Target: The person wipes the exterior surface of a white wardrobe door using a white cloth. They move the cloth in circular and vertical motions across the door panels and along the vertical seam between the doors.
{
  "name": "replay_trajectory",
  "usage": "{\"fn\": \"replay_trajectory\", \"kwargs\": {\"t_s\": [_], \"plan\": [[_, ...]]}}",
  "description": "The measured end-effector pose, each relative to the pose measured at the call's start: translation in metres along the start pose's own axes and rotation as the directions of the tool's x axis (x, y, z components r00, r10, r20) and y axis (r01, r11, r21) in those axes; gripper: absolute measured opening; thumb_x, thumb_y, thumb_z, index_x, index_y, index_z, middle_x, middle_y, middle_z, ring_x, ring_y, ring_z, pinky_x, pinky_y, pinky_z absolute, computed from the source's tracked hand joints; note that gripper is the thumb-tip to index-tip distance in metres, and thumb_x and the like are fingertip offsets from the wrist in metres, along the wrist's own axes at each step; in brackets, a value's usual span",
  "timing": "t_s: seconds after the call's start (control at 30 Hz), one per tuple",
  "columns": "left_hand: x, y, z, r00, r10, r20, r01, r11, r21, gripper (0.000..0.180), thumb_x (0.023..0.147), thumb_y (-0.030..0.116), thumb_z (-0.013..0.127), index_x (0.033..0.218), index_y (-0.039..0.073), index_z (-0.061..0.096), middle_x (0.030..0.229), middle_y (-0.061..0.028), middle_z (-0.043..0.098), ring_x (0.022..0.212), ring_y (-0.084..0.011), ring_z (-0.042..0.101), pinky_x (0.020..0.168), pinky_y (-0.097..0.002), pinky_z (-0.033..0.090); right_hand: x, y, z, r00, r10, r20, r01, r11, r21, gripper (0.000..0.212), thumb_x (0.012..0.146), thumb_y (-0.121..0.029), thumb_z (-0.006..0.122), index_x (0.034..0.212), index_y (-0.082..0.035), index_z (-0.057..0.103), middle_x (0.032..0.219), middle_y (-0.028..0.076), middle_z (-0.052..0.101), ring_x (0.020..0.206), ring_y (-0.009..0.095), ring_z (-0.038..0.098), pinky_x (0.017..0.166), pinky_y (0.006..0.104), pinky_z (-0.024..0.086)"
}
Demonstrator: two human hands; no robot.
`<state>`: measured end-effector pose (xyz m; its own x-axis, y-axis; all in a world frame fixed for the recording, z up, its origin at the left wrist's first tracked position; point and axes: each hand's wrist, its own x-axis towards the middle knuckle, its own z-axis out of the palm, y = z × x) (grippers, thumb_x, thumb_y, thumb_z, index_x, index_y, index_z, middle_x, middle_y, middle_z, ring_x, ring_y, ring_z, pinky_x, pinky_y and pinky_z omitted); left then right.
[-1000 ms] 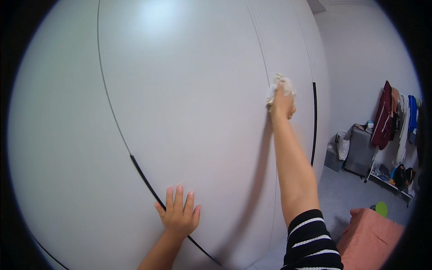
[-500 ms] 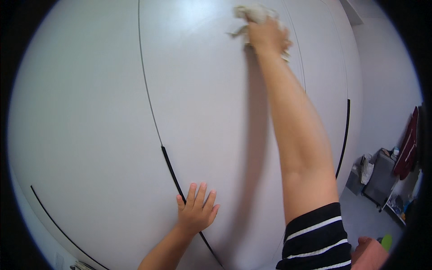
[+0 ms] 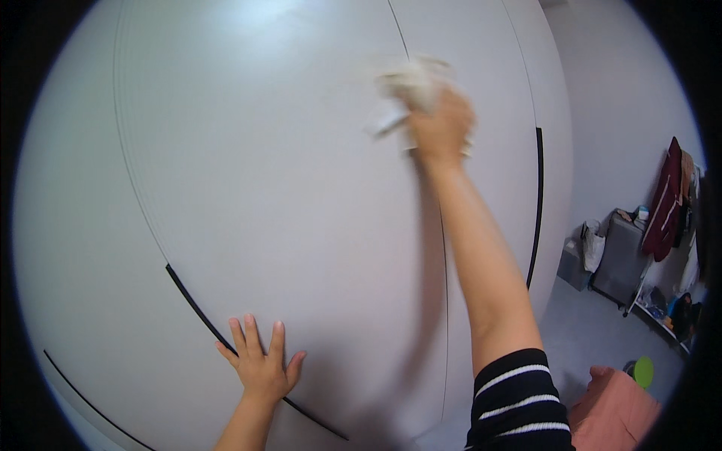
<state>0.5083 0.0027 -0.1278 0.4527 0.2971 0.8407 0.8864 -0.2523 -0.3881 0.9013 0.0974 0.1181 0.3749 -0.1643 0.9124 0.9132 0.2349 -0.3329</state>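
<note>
Cream, crumpled and blurred, the cloth [image 3: 415,84] is clasped in the right hand [image 3: 441,131], bunching beyond its fingers toward eleven o'clock. Pale panel [image 3: 248,165] stretches toward nine; an upright black strip [image 3: 538,207] edges four. At seven, the left hand [image 3: 263,374] splays wide across a slanting black strip [image 3: 192,302].

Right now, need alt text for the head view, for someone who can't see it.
A person's right hand holds a crumpled off-white cloth, both motion-blurred, up at a tall pale panel. The left hand lies spread over a slanting black strip lower down. At right are a gray suitcase and a hanging maroon garment.
</note>
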Motion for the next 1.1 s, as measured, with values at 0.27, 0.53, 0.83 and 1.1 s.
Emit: {"fn": "replay_trajectory", "kwargs": {"t_s": [0.27,0.53,0.83,1.1], "plan": [[0.008,0.009,0.011,0.995,-0.004,-0.095,-0.001,0.998,-0.055,0.069,0.084,0.048,0.065,0.142,0.016,0.048,0.157,-0.0272,0.021,0.145,-0.0493,0.014,0.107,-0.0714,-0.002,-0.292,0.269,-0.089,0.350,0.922,-0.166,-0.931,0.362,0.044,0.053,0.093,-0.055,0.051,0.114,-0.009,0.068,0.104,0.011,0.069,0.090,0.024,0.066,0.081,0.0382,0.051],[0.005,0.004,0.019,0.996,0.010,-0.089,-0.013,0.999,-0.032,0.070,0.086,0.049,0.063,0.145,0.017,0.045,0.158,-0.0247,0.021,0.147,-0.0460,0.011,0.108,-0.0699,0.000,-0.448,0.210,-0.104,-0.166,0.976,0.140,-0.768,-0.217,0.603,0.053,0.094,-0.058,0.051,0.120,-0.013,0.057,0.104,0.005,0.063,0.087,0.020,0.060,0.072,0.0375,0.052],[-0.002,0.030,0.024,0.995,-0.070,0.066,0.084,0.968,-0.235,0.074,0.077,0.030,0.075,0.143,0.015,0.045,0.156,-0.0293,0.018,0.143,-0.0536,0.014,0.104,-0.0756,0.003,-0.196,-0.032,-0.045,0.995,0.013,0.100,-0.012,1.000,-0.012,0.061,0.075,-0.031,0.070,0.130,-0.009,0.057,0.137,0.022,0.050,0.129,0.045,0.039,0.109,0.0541,0.028],[-0.036,0.036,0.051,0.970,0.215,0.116,-0.193,0.966,-0.173,0.075,0.077,0.033,0.074,0.144,0.020,0.043,0.157,-0.0223,0.023,0.146,-0.0467,0.014,0.108,-0.0710,0.000,-0.535,0.015,-0.110,0.337,0.940,-0.054,-0.934,0.341,0.111,0.052,0.090,-0.032,0.061,0.133,-0.004,0.053,0.127,0.016,0.058,0.118,0.033,0.053,0.102,0.0455,0.039]]}}
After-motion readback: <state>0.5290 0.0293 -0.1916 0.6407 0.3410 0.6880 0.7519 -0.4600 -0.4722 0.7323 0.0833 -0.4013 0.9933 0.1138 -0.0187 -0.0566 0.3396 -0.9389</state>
